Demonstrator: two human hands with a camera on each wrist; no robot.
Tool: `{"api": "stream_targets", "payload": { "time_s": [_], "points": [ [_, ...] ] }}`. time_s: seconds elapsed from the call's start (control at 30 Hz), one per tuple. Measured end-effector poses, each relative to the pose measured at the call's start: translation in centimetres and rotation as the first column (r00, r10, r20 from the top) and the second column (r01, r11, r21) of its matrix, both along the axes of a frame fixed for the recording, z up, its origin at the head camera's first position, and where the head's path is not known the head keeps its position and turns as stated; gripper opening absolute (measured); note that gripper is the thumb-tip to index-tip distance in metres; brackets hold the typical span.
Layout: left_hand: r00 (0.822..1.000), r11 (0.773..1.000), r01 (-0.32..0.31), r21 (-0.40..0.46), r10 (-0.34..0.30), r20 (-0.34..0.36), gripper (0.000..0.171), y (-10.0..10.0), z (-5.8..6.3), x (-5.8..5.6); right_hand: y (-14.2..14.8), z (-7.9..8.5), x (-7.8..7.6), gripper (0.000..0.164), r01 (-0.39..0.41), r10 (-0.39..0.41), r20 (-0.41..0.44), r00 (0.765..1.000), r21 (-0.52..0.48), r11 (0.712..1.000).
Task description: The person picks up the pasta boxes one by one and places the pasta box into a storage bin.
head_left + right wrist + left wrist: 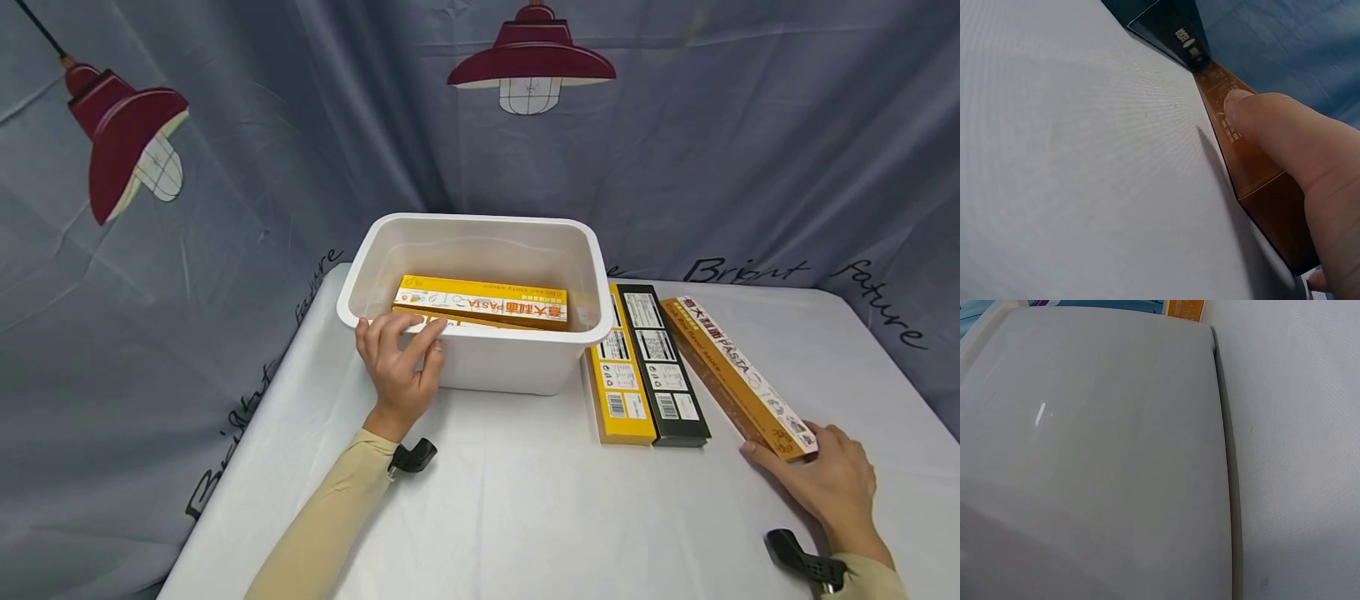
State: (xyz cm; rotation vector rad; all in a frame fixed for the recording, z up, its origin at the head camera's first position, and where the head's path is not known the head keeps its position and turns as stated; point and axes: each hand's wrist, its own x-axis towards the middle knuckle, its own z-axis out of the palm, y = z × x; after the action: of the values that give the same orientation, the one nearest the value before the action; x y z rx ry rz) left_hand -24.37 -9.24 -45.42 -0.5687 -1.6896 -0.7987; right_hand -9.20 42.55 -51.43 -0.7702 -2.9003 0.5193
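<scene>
With its fingers hooked over the near rim, my left hand (401, 371) holds the white plastic bin (502, 362) at its front left. The bin's smooth wall (1104, 437) fills much of the left wrist view. Inside the bin lie a yellow-and-white pasta box (480, 300) and part of another, half hidden by the rim. My right hand (832, 479) grips the near end of an orange-brown pasta box (738, 379) at the right of the table. In the right wrist view, the thumb (1279, 125) presses along this box's side (1254, 162).
A yellow box (626, 400) and a black box (671, 375) lie side by side, right of the bin. All stand on a white-covered table (525, 500). A grey-blue curtain (712, 150) with printed lamps hangs behind and at the sides.
</scene>
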Motion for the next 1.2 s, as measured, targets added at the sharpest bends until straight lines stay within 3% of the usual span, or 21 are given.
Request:
{"api": "stream_targets", "payload": {
  "time_s": [0.27,0.43,0.63,0.8,1.0,1.2],
  "points": [
    [1.000,1.000,-0.002,0.002,0.002,0.004,0.022,0.03,0.05,0.07,-0.13,0.00,0.03,0.109,0.019,-0.019,-0.008,1.000,-0.005,1.000],
    [1.000,1.000,-0.002,0.006,0.002,0.004,0.023,0.03,0.02,0.08,-0.31,0.02,0.01,0.105,0.065,-0.068,-0.018,0.998,-0.129,0.989],
    [1.000,1.000,-0.002,0.001,0.002,0.005,0.022,-0.04,-0.02,0.07,-0.52,0.31,0.06,0.103,0.203,-0.211,0.009,0.977,-0.318,0.926],
    [1.000,1.000,-0.001,-0.006,0.001,0.004,0.022,-0.01,-0.03,0.05,-0.58,0.56,0.26,0.096,0.259,-0.305,-0.050,0.951,-0.407,0.876],
    [1.000,1.000,-0.002,-0.007,0.002,0.001,0.022,-0.01,-0.02,0.08,-0.52,0.73,0.55,0.087,0.256,-0.359,-0.123,0.925,-0.496,0.830],
    [1.000,1.000,-0.004,-0.003,0.004,0.001,0.022,-0.04,-0.05,0.07,-0.84,0.94,0.40,0.084,0.245,-0.359,-0.127,0.925,-0.521,0.817]
  ]
}}
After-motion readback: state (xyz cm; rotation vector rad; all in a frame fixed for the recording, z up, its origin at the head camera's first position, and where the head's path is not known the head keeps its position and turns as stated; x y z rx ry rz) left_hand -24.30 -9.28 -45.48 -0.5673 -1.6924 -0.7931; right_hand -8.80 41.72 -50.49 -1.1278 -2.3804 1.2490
